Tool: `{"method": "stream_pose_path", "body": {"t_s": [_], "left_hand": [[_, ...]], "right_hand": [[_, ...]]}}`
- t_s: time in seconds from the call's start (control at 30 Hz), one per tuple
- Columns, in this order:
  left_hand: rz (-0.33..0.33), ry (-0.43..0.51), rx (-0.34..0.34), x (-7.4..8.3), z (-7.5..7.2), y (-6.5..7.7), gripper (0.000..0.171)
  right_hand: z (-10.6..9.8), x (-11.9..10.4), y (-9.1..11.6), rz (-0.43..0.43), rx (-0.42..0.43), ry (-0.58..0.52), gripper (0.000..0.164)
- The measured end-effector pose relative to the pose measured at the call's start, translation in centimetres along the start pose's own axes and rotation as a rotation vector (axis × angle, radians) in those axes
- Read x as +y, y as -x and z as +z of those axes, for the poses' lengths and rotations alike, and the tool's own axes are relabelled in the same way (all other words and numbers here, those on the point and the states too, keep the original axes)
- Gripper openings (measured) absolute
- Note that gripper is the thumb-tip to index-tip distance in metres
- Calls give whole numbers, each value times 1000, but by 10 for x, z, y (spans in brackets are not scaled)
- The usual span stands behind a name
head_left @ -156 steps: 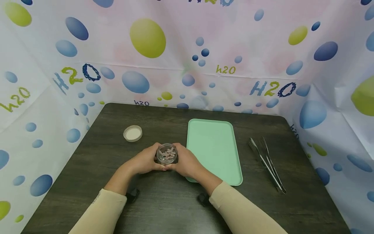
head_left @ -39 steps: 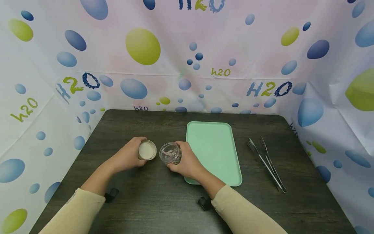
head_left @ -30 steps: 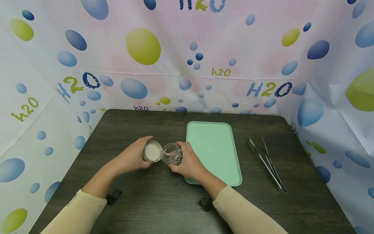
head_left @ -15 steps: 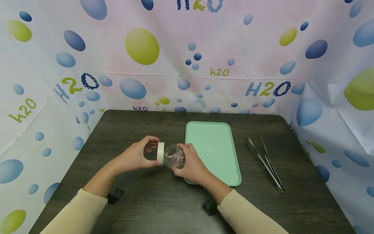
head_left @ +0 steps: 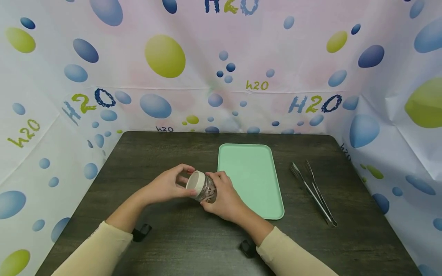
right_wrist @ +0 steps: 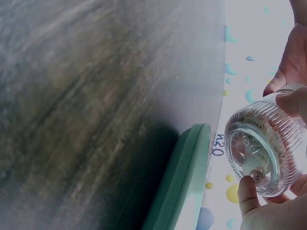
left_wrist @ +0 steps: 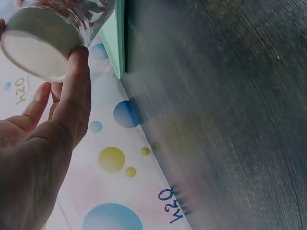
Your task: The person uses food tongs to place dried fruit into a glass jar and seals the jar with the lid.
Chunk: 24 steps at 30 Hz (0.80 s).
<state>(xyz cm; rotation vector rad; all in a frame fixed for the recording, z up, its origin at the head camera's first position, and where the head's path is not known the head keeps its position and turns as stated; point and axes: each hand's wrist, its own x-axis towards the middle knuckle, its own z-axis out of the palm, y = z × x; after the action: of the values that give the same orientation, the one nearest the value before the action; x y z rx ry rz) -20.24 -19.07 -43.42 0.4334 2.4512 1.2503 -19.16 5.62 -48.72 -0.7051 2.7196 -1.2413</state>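
A ribbed clear glass jar (head_left: 209,191) is raised off the table and tilted, its mouth toward the left. My right hand (head_left: 225,198) grips it around the side. Small pale pinkish pieces lie inside, seen through the jar wall (right_wrist: 268,139) in the right wrist view. Over the mouth sits a cream-white lid (head_left: 195,182), held by my left hand (head_left: 165,188) with the thumb on its near edge and fingers at the far side. In the left wrist view, the lid (left_wrist: 36,48) covers the jar's end; whether its thread has caught is hidden.
A mint-green tray (head_left: 250,180) lies flat on the dark wooden table (head_left: 165,241), just right of and behind the jar. Metal tongs (head_left: 315,193) lie farther right. A patterned curtain (head_left: 193,46) surrounds the table's back and sides.
Earlier both hands held the jar and the lid lay on the table at the left. My left hand has since taken the lid and brought it onto the mouth of the jar, which has tilted leftward.
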Motion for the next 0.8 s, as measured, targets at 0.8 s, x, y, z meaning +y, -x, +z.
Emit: {"method": "stream_pose_path", "body": {"t_s": [0.8], "left_hand": [[118,-29,-83,-1,6,-5,82]], "right_hand": [[-2,0,6,-20,2,3,85]]}}
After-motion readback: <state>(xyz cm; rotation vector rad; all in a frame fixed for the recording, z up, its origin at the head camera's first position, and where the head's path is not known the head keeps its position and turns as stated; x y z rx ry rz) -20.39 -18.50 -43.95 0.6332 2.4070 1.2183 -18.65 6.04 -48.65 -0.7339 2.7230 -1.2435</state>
